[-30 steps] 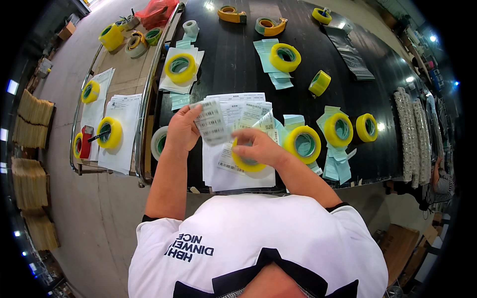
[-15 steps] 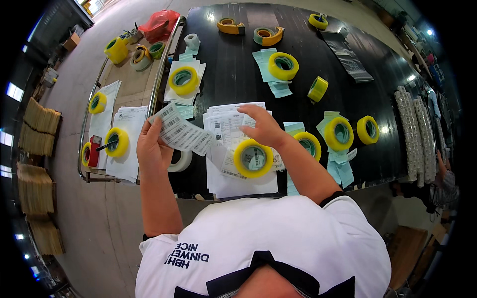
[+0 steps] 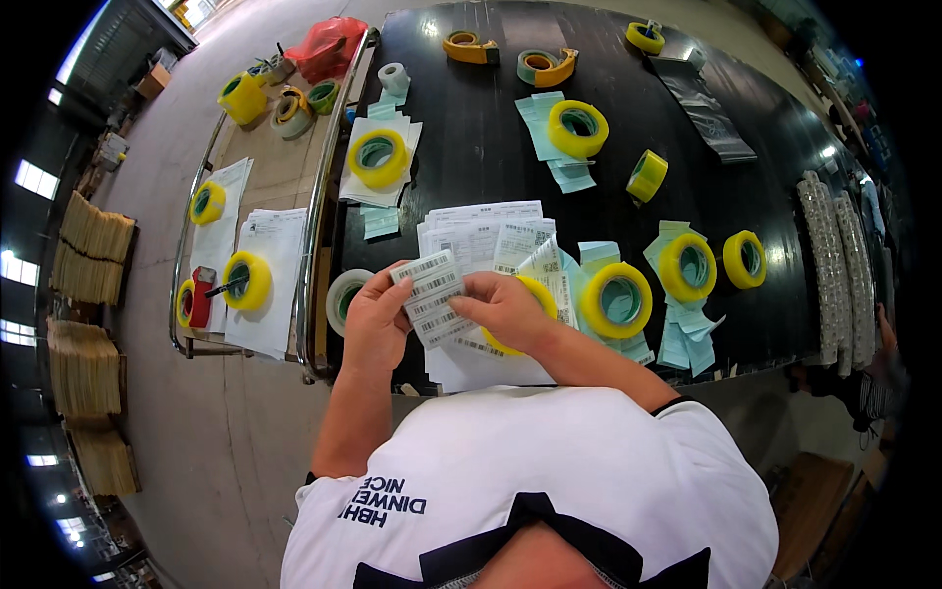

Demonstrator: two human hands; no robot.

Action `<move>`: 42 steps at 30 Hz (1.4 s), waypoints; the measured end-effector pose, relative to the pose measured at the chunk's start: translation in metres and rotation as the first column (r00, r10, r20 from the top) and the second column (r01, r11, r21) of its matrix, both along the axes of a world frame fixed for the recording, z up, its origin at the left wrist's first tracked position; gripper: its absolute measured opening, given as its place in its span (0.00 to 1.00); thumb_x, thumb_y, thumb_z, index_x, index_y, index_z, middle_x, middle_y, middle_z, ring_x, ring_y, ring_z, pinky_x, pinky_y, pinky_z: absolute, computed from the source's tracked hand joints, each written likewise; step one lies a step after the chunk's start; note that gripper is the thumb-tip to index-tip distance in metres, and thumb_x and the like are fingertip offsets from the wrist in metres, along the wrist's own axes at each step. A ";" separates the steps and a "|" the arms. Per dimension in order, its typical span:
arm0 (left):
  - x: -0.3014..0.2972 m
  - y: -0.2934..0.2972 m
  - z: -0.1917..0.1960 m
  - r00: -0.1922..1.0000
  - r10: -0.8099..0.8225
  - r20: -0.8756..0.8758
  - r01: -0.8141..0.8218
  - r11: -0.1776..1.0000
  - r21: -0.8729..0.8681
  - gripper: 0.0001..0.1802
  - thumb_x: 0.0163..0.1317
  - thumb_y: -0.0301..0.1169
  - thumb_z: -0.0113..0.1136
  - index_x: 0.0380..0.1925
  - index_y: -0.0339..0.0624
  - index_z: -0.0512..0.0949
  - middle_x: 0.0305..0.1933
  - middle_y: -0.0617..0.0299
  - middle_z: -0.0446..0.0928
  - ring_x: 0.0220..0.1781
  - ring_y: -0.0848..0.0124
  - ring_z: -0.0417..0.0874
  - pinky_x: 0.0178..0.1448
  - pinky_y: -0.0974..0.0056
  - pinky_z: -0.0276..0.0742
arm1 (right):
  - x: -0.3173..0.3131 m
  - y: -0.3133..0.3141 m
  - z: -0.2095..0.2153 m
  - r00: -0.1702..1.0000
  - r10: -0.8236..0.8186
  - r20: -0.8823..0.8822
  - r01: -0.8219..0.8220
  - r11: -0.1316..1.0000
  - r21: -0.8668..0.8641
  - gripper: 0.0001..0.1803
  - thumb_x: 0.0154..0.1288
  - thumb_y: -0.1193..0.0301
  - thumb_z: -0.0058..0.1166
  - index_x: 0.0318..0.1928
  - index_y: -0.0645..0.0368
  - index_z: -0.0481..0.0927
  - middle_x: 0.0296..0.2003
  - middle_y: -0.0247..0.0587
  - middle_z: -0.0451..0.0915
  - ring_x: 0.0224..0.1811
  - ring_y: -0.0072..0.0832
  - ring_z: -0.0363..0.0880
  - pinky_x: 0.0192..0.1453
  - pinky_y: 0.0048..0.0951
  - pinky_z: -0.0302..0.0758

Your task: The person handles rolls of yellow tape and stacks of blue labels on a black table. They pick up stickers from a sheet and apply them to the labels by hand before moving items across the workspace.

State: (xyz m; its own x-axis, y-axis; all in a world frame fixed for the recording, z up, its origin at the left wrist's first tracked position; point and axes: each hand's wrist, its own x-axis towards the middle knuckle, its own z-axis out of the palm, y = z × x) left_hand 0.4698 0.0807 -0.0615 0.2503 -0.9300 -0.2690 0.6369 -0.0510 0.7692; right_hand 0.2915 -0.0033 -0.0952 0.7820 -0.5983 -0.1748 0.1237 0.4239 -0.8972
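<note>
Between my two hands is a barcode label sheet (image 3: 432, 294), white with several rows of bars. My left hand (image 3: 378, 319) grips its left edge, thumb on the front. From the right, my right hand (image 3: 502, 306) pinches the sheet's other edge. Beneath them lies a stack of printed papers (image 3: 466, 218) on the black table. My right hand partly hides a yellow tape roll (image 3: 538, 293) on this stack. A white tape roll (image 3: 340, 294) lies just left of my left hand.
More yellow tape rolls (image 3: 616, 300) sit on pale green label strips (image 3: 687, 339) to the right. Orange tape dispensers (image 3: 471, 47) lie at the far side. On the left, a metal-railed cart (image 3: 319, 196) holds papers, tape and a red bag (image 3: 329, 49). Wrapped rolls (image 3: 824, 275) stand at the right.
My left hand has brought the label sheet right, over the paper stack. My right hand has come down from above the papers and taken the sheet's right edge.
</note>
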 end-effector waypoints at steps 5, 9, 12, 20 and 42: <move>-0.005 -0.001 -0.005 0.964 -0.070 0.255 0.010 0.973 0.231 0.11 0.65 0.26 0.60 0.46 0.32 0.79 0.43 0.58 0.82 0.42 0.72 0.84 0.48 0.66 0.80 | -0.008 -0.003 0.000 0.994 -0.043 -0.101 0.038 0.998 -0.049 0.13 0.71 0.74 0.54 0.51 0.69 0.78 0.42 0.39 0.83 0.42 0.20 0.81 0.48 0.24 0.79; -0.005 0.009 -0.021 0.945 -0.054 0.323 -0.034 0.965 0.261 0.09 0.61 0.25 0.62 0.39 0.31 0.81 0.37 0.62 0.81 0.35 0.78 0.78 0.41 0.70 0.74 | -0.015 0.002 -0.005 0.987 0.037 -0.156 -0.043 0.999 -0.031 0.13 0.70 0.74 0.55 0.51 0.67 0.80 0.44 0.38 0.83 0.45 0.18 0.79 0.51 0.24 0.76; -0.005 0.026 -0.025 0.941 -0.047 0.334 -0.051 0.959 0.280 0.08 0.62 0.24 0.61 0.39 0.31 0.81 0.38 0.60 0.82 0.37 0.76 0.80 0.43 0.69 0.75 | -0.015 0.009 -0.012 0.981 0.110 -0.157 -0.115 0.993 -0.028 0.13 0.70 0.72 0.56 0.52 0.63 0.80 0.45 0.37 0.83 0.46 0.21 0.79 0.51 0.25 0.76; 0.017 0.048 -0.038 0.980 0.087 0.177 -0.128 0.963 0.237 0.08 0.64 0.20 0.52 0.41 0.29 0.77 0.44 0.49 0.82 0.43 0.64 0.86 0.50 0.58 0.82 | -0.014 -0.077 -0.055 0.657 -0.216 -0.722 -0.720 0.104 -0.686 0.24 0.75 0.51 0.42 0.63 0.46 0.77 0.66 0.35 0.72 0.74 0.39 0.59 0.76 0.49 0.49; 0.057 -0.003 -0.049 0.990 0.127 0.064 -0.133 0.987 0.086 0.10 0.67 0.25 0.55 0.45 0.31 0.76 0.44 0.52 0.83 0.42 0.67 0.86 0.47 0.62 0.82 | -0.076 -0.048 -0.041 0.279 -0.317 -0.906 -0.845 0.368 -0.389 0.37 0.72 0.40 0.36 0.72 0.46 0.65 0.76 0.35 0.56 0.80 0.35 0.42 0.81 0.48 0.27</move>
State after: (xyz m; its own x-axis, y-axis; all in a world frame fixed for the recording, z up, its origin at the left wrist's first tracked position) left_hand 0.5271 0.0777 -0.1110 0.3853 -0.8613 -0.3312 0.5969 -0.0411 0.8013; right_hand 0.2159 -0.0513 -0.1365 0.6440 -0.6210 -0.4468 -0.7332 -0.6677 -0.1288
